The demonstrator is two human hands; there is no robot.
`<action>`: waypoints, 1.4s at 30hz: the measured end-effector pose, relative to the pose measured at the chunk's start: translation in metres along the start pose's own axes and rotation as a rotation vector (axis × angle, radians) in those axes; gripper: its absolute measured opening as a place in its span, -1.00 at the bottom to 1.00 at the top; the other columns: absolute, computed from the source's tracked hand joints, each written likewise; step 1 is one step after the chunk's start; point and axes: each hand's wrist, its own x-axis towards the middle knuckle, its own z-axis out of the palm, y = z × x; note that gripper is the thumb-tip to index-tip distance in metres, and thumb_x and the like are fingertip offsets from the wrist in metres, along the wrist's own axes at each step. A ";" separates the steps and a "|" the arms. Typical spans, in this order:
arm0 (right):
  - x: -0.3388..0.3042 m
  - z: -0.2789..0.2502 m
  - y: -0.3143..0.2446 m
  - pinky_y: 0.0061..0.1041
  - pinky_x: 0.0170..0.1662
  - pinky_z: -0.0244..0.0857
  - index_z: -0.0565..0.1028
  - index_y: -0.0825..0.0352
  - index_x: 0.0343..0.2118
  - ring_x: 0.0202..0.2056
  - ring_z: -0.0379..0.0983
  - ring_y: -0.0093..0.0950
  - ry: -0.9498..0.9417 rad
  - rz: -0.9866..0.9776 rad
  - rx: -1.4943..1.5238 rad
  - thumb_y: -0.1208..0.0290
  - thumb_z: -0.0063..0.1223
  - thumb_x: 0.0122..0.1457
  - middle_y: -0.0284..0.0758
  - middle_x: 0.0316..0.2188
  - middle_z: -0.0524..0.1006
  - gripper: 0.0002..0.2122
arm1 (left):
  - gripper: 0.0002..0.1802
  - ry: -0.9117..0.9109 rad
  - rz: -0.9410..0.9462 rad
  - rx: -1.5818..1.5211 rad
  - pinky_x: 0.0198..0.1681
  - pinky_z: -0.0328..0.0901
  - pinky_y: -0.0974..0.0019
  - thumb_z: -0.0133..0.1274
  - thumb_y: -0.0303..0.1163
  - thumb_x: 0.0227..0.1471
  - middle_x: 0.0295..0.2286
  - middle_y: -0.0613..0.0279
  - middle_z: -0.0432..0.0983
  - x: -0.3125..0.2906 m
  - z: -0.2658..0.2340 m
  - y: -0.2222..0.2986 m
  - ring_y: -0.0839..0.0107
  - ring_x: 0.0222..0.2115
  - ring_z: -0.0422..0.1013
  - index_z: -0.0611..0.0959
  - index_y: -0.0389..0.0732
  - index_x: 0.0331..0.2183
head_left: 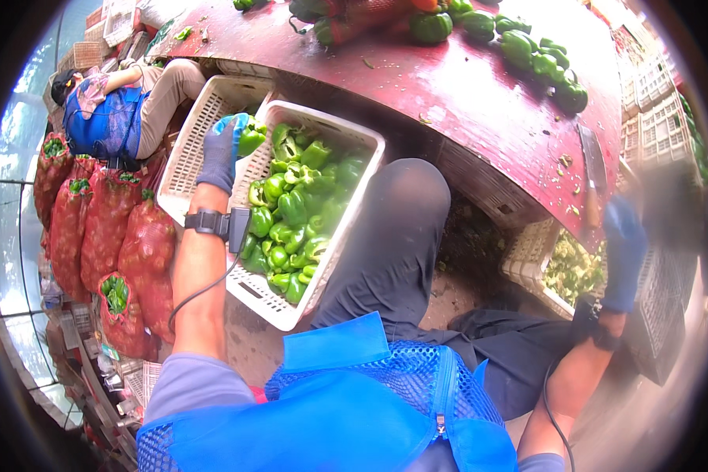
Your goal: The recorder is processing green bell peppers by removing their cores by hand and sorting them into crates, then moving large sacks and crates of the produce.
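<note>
My left hand (222,153), in a blue and grey glove, is closed round a green bell pepper (252,137) above the edges of two white plastic crates. Halved and cut green peppers (293,206) fill the nearer white crate (289,317), beside my left leg. My right hand (625,248), also gloved, is smeared by motion, so its fingers are unclear. It is over the right side, close to the handle of a knife (589,157) at the edge of the red table (480,118). Whether it touches the knife cannot be made out.
Whole green peppers (519,49) lie on the table's far part. Below its right edge, a crate holds pale scraps (576,267), with a grey crate (659,303) beside it. Red mesh sacks (121,224) stand at left, near another person (118,114). Stacked crates (654,118) rise far right.
</note>
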 end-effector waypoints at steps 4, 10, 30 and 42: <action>0.002 0.005 -0.002 -0.57 -0.09 0.32 0.50 0.42 -0.06 -0.21 0.48 -0.60 -0.026 0.053 0.053 0.35 0.17 0.16 -0.27 -0.21 0.60 -0.67 | -0.52 0.132 0.098 0.641 -0.26 0.36 0.11 -0.04 0.00 0.12 -0.33 -0.03 0.60 0.058 -0.024 -0.088 0.02 -0.37 0.52 0.64 -0.26 -0.26; 0.006 0.012 0.007 -0.60 -0.11 0.35 0.48 0.45 -0.04 -0.22 0.46 -0.62 -0.075 0.049 0.010 0.40 0.14 0.18 -0.31 -0.21 0.58 -0.67 | -0.37 -0.146 -0.130 1.167 0.06 0.25 0.07 0.00 0.07 0.02 -0.10 -0.18 0.48 0.041 0.011 -0.151 -0.05 -0.03 0.38 0.53 -0.25 -0.06; 0.141 0.099 -0.007 -0.29 -0.15 0.38 0.42 0.40 0.03 -0.26 0.52 -0.21 0.057 0.122 -0.246 0.04 0.31 -0.08 -0.04 -0.27 0.55 -0.33 | -0.72 -0.299 0.110 1.257 -0.14 0.31 -0.03 0.16 -0.40 -0.13 -0.34 -0.30 0.52 0.078 0.039 -0.202 -0.19 -0.24 0.43 0.58 -0.39 -0.35; 0.248 0.152 0.021 -0.31 -0.02 0.34 0.49 0.39 -0.12 -0.10 0.49 -0.13 -0.031 0.139 -0.147 -0.12 0.34 -0.28 0.02 -0.19 0.55 -0.27 | -0.50 -0.241 0.022 1.213 -0.04 0.30 0.12 0.17 -0.28 -0.04 -0.18 -0.24 0.51 0.043 0.008 -0.127 -0.07 -0.12 0.44 0.54 -0.44 -0.11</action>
